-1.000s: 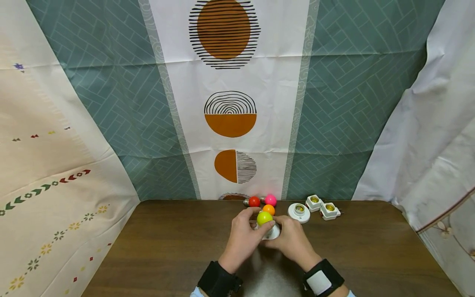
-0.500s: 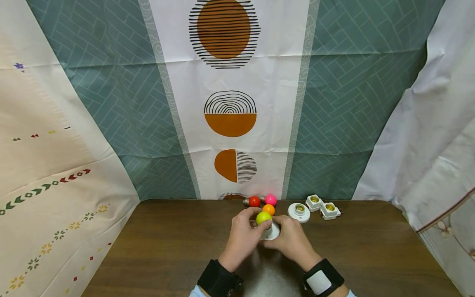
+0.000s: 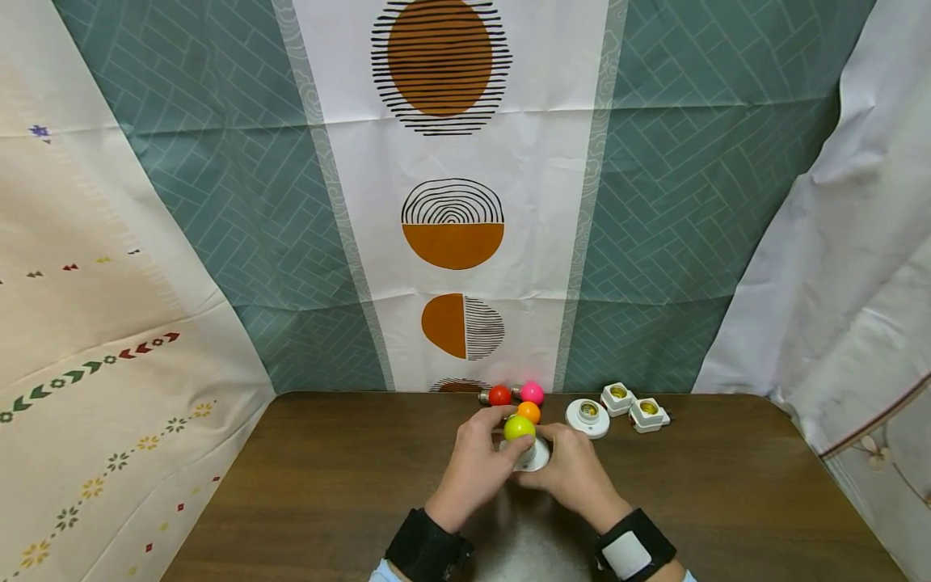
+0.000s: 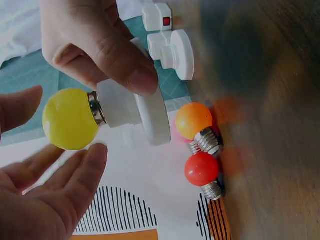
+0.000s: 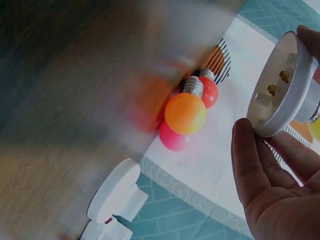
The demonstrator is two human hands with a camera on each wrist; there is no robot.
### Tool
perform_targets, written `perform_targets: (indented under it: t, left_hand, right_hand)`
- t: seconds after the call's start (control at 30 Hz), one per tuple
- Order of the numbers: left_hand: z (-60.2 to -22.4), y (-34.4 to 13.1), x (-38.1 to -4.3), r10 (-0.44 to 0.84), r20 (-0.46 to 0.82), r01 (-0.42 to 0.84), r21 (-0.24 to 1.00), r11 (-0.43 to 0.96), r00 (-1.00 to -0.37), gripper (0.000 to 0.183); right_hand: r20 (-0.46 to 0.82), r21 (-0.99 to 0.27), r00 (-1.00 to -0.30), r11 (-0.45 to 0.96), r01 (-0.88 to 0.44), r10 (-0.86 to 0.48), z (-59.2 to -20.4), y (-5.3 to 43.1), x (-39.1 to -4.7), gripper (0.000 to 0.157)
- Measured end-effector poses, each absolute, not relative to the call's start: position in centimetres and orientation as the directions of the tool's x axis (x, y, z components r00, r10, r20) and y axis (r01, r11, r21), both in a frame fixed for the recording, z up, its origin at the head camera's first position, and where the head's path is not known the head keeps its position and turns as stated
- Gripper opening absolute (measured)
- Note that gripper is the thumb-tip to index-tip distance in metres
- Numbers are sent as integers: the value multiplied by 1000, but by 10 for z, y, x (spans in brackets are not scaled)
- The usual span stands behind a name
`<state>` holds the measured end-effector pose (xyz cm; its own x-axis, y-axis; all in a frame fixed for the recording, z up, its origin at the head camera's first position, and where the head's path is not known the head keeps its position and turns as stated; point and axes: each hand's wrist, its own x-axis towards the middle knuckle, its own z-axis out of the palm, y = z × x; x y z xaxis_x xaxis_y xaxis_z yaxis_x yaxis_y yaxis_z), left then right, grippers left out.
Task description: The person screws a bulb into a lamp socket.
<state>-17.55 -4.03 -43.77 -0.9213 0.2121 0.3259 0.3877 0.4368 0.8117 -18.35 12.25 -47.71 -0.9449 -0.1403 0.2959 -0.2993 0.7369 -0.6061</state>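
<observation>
Right hand (image 3: 576, 473) grips round socket (image 4: 154, 117)

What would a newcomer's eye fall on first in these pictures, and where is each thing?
Probably the big brown circle high on the hanging cloth, crossed by black stripes. Next, the bright yellow bulb at the mouth of the white lamp holder, which the right hand grips, with the left hand beside the bulb. Beyond the hands, an orange bulb, a red bulb and a pink bulb lie near the table's far edge.
</observation>
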Motion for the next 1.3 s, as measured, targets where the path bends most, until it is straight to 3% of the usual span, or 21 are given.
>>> perform_targets:
  t: [0.23,0.5,0.77,1.1,1.3]
  left_hand:
    - [-439,-35,-173,122,388,398,794,460,-914,43]
    - [-441,-34,-176,120,393,401,788,467,-912,43]
    - [-442,-35,-176,150,386,411,792,452,-910,36]
    - [-441,-42,-178,284,370,462,782,419,-885,38]
    - [-439,-41,-175,233,374,440,794,420,-898,48]
  right_hand:
    - [318,-612,-939,728,-310,-132,-477,124,-184,70]
    - [323,-613,-937,725,-315,-134,-476,124,-184,67]
    - [313,-621,-938,716,-319,-146,-475,123,-183,67]
    - [326,-612,-933,718,-333,-155,-477,123,-182,66]
    - [302,-621,-942,719,-313,-150,-476,123,-183,70]
